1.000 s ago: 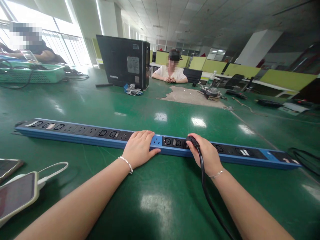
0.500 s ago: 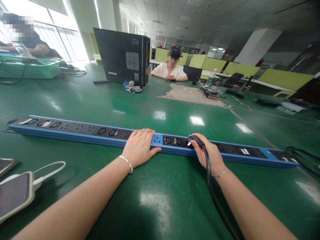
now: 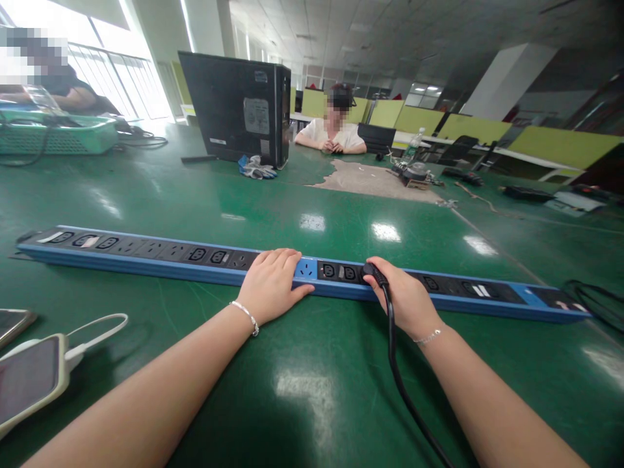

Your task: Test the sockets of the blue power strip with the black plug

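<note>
A long blue power strip (image 3: 273, 290) with black socket panels lies across the green table. My left hand (image 3: 273, 286) rests over its middle, fingers closed round the strip's edges, beside a blue socket (image 3: 306, 269). In my right hand (image 3: 402, 292) is a black plug (image 3: 374, 272), pinched between thumb and fingers against the strip, just right of two black sockets. The plug's pins are hidden. Its thick black cable (image 3: 397, 364) hangs toward the front edge of the view.
A black computer case (image 3: 234, 107) stands behind, with gloves (image 3: 256, 168) at its foot. A green basket (image 3: 73, 135) is at the back left, phones (image 3: 32, 383) at the near left. One person (image 3: 331, 133) sits opposite, another (image 3: 73, 91) at the far left.
My right hand has turned the plug and brought it down onto the strip; its pins, visible before, are now hidden. The cable has shifted left. My left hand has stayed in place.
</note>
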The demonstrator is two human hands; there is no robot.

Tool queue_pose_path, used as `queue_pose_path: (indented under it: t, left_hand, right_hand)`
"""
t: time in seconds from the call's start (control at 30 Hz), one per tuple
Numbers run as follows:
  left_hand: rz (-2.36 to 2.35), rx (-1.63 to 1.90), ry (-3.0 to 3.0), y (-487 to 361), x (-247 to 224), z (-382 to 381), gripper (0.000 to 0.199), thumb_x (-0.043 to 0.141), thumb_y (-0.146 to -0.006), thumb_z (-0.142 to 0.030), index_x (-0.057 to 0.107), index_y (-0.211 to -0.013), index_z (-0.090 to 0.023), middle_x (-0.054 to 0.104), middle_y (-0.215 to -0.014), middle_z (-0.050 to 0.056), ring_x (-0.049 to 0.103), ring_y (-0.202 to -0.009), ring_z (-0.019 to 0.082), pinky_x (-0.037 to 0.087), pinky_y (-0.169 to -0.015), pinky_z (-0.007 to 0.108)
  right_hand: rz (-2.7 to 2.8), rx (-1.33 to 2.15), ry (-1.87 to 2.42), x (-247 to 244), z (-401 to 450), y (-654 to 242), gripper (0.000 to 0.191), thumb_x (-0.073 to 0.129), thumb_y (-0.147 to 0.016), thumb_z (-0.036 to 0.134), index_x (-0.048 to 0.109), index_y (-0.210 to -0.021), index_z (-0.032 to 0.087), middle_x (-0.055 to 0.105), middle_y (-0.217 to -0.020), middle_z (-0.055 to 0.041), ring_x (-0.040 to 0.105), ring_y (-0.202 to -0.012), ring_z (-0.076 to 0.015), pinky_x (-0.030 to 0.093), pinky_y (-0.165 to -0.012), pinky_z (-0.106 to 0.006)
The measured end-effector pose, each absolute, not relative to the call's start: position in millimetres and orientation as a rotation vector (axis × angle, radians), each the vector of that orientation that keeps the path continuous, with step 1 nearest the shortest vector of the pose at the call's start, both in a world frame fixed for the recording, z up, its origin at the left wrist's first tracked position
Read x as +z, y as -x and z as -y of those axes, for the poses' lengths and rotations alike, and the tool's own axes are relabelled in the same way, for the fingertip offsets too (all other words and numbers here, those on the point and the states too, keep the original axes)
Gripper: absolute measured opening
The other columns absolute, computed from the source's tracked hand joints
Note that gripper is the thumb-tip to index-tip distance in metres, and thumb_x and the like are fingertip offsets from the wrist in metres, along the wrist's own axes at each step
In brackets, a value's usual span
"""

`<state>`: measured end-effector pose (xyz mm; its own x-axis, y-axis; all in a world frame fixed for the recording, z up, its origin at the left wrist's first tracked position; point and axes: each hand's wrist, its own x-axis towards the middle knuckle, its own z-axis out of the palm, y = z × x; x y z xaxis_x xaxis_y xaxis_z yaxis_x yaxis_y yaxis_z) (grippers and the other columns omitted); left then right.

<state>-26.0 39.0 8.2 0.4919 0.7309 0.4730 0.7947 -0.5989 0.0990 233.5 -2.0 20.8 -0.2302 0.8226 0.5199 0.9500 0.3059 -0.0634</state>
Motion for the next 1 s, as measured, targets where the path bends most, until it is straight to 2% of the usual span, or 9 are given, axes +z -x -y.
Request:
queue_pose_path:
  t: [0.3,0.6,1.0]
  left_hand:
    - [1.344,-0.714,2.585,26,8,-38,0.054,0.057,-0.079,-0.052,0.051,-0.118,-0.016,0.058,-0.121,0.011,0.051,-0.114,0.026,0.034,-0.100,0.040]
    - [1.354,-0.718,2.588,25,8,-38,0.055,0.056,-0.079,-0.053,0.050,-0.119,-0.016,0.058,-0.122,0.012,0.050,-0.115,0.027,0.034,-0.100,0.040]
    - [1.350,-0.649,2.570,24,11,-37,0.055,0.054,-0.081,-0.053,0.051,-0.122,-0.017,0.057,-0.123,0.010,0.050,-0.115,0.026,0.034,-0.099,0.040]
  right_hand:
    - [2.034,-0.448,1.520,5,5,-232,0.037,0.041,-0.091,0.040,0.055,-0.115,0.015,0.067,-0.104,-0.0112,0.064,-0.094,-0.0222,0.048,-0.088,-0.037]
    - [2.000,-0.523,1.539,3,9,-227,0.036,0.044,-0.090,0.036,0.054,-0.118,0.015,0.066,-0.112,-0.0102,0.063,-0.099,-0.0211,0.047,-0.091,-0.035]
    - [1.977,-0.517,1.474,2,5,-231,0.034,0.048,-0.088,0.037,0.057,-0.113,0.016,0.068,-0.105,-0.0080,0.064,-0.093,-0.0203,0.049,-0.085,-0.034]
